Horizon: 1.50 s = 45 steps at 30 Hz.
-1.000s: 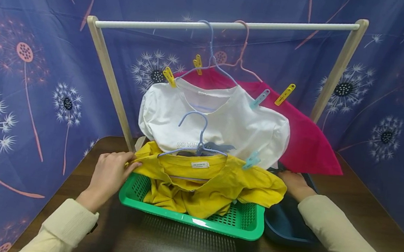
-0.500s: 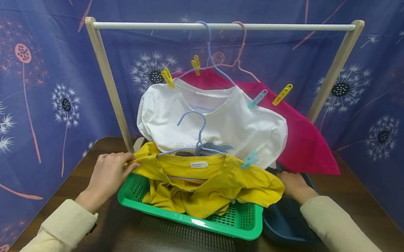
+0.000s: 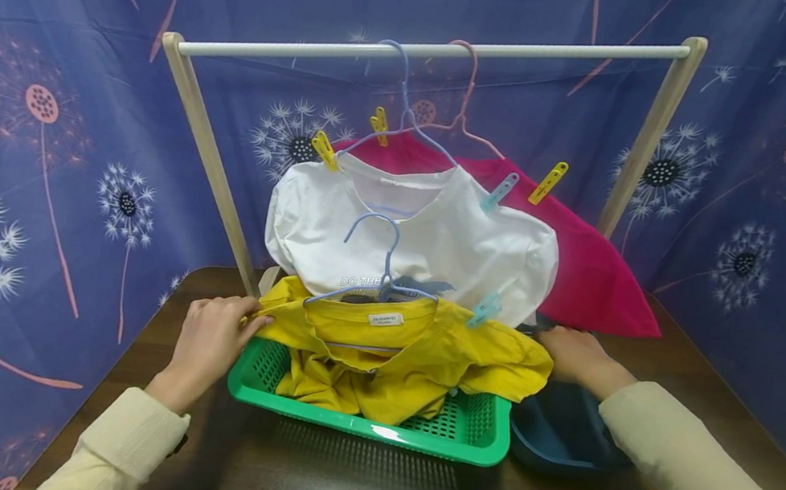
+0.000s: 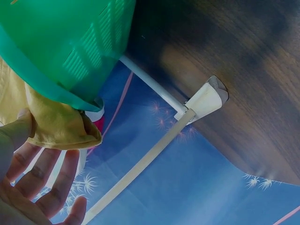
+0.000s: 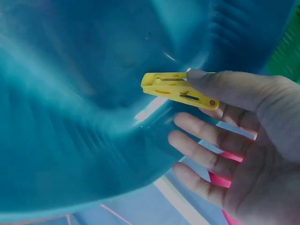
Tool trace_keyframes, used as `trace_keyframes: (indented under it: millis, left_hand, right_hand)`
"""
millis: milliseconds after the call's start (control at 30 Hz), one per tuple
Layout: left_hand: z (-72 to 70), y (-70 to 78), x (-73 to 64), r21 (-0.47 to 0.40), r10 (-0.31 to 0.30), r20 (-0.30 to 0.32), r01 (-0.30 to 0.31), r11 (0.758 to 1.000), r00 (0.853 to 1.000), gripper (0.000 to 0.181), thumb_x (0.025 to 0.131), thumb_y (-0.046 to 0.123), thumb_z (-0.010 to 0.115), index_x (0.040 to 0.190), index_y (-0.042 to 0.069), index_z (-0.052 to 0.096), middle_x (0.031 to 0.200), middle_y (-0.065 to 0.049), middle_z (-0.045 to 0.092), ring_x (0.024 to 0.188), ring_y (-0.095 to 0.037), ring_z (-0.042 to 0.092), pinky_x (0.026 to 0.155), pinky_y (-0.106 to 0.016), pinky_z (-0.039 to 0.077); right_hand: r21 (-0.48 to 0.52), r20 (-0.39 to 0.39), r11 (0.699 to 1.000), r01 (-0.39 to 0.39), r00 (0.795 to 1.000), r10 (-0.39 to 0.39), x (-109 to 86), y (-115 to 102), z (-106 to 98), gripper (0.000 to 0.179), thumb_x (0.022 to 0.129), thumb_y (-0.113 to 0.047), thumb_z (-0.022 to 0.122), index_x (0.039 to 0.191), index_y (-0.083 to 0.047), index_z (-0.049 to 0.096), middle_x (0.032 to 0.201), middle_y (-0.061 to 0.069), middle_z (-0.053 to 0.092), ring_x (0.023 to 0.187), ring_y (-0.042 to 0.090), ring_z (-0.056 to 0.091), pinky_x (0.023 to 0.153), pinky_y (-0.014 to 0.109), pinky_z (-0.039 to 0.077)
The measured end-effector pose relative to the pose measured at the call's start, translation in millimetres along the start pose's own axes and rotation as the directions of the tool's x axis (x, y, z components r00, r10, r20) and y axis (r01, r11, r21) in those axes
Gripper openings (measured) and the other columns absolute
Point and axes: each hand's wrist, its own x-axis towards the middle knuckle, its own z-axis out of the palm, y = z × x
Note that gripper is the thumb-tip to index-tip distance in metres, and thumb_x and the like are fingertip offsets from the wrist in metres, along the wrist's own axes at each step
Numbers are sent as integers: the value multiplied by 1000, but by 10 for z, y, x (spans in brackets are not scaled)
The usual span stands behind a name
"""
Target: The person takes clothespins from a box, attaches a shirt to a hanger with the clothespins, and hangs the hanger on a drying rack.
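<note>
A yellow shirt (image 3: 376,393) on a blue hanger (image 3: 389,265) lies partly in a green basket (image 3: 372,430). A light-blue clothespin (image 3: 485,310) sits on its right shoulder side. My left hand (image 3: 210,345) pinches the shirt's left sleeve between thumb and fingers, over the basket's edge. At the right, my right hand (image 3: 584,360) is above a dark-blue basin (image 3: 553,437). In the right wrist view it pinches a yellow clothespin (image 5: 176,88) between thumb and index finger, the other fingers spread loosely. The head view hides that clothespin.
Behind stands a drying rack with a white rod (image 3: 299,48) and wooden legs (image 3: 210,151). From it hang a white T-shirt (image 3: 430,241) and a magenta garment (image 3: 600,277), both with clothespins on the shoulders. A patterned blue curtain (image 3: 37,237) surrounds the brown table (image 3: 307,486).
My right hand has shifted slightly right and up over the basin. The left hand keeps its grip on the sleeve, and the shirt stays put. The head view has drifted a little.
</note>
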Motion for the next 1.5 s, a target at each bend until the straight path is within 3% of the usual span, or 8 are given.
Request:
trace_keyframes:
  millis: [333,500,1000,1267,1500]
  left_hand:
    - [15,-19,-4,4,7,-23,-7,1000,1000,19,79,30,69,79,12,65,72,-6,67,66,-26,62,70,-48,40]
    - [14,-19,-6,-1,6,-25,-6,1000,1000,19,79,30,69,79,12,64,70,-5,66,66,-26,62,70,-47,40]
    - [14,-23,2,1,-4,-19,4,1000,1000,19,79,31,69,79,12,65,73,-6,68,67,-26,62,72,-48,39]
    - [15,-31,11,4,-20,15,20,1000,1000,18,81,29,68,80,12,64,74,-7,68,68,-27,62,72,-48,39]
    - [24,-51,0,3,-5,4,5,1000,1000,15,80,25,69,83,11,66,71,-6,67,65,-27,61,72,-49,41]
  right_hand:
    - [-78,-127,997,25,991,-35,-120,-52,-153,28,66,-16,77,90,-9,64,73,2,58,64,20,52,56,39,50]
    - [-99,-185,994,43,981,-61,-191,-77,-262,27,60,-7,79,82,-11,63,71,2,56,62,18,50,53,35,48]
    - [-143,-330,989,25,941,-71,-351,-186,-527,37,59,-24,81,86,-11,58,78,3,58,71,22,50,58,36,45]
    - [-123,-422,991,55,901,-102,-421,-277,-715,38,59,-22,80,88,-9,59,82,6,60,74,24,50,60,39,48]
    - [-116,-539,986,124,826,-167,-443,-388,-837,42,57,-19,84,90,-7,61,85,9,63,75,24,53,62,41,52]
